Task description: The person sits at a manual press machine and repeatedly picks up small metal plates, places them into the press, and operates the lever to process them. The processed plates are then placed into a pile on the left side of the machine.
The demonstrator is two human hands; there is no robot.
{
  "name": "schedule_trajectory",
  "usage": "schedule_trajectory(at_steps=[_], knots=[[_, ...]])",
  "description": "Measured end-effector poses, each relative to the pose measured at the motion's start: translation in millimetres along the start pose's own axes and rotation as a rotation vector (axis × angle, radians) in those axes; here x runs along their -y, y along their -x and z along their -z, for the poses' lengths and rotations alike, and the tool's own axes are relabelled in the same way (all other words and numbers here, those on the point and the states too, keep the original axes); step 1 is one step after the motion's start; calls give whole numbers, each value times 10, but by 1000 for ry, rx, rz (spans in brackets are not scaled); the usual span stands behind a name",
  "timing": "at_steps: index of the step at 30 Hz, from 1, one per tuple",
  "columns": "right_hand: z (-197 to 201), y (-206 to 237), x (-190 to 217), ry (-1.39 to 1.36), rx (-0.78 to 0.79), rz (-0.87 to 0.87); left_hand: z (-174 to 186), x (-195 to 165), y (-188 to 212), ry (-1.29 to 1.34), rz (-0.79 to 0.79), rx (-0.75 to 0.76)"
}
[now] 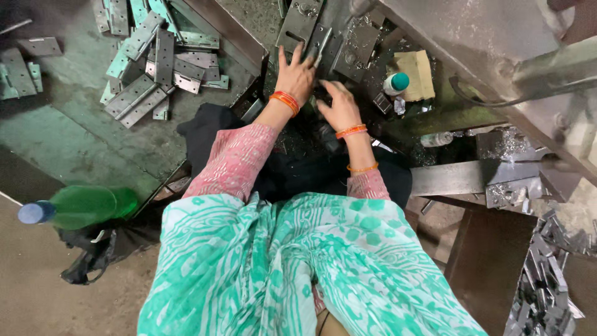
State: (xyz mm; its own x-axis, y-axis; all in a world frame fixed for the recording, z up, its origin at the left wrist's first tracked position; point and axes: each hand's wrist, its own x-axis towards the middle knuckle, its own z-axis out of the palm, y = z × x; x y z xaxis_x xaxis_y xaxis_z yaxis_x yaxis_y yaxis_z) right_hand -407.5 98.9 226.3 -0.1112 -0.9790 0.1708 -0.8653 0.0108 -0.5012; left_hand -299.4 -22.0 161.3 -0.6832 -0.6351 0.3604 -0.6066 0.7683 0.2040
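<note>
My left hand (296,73) lies flat with fingers spread on the dark metal bed of a machine, its fingertips touching a grey metal plate (321,42). My right hand (339,106) rests just to the right of it, fingers curled down over small dark metal parts; whether it grips one is hidden. Both wrists carry orange bangles. Another slotted metal plate (300,22) lies just beyond my left hand.
A heap of flat grey metal hinge plates (149,59) lies on a green tray at the left. A green bottle (81,206) lies at lower left. A small white bottle with a teal cap (396,83), a machine frame (485,43) and metal scrap (544,280) are to the right.
</note>
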Motion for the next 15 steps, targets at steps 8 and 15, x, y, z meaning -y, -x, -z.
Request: schedule_trajectory(at_steps=[8, 15], knots=[[-405, 803, -206, 134, 145, -170, -33, 45, -229, 91, 25, 70], [-999, 1229, -121, 67, 170, -353, 32, 37, -179, 29, 52, 0]])
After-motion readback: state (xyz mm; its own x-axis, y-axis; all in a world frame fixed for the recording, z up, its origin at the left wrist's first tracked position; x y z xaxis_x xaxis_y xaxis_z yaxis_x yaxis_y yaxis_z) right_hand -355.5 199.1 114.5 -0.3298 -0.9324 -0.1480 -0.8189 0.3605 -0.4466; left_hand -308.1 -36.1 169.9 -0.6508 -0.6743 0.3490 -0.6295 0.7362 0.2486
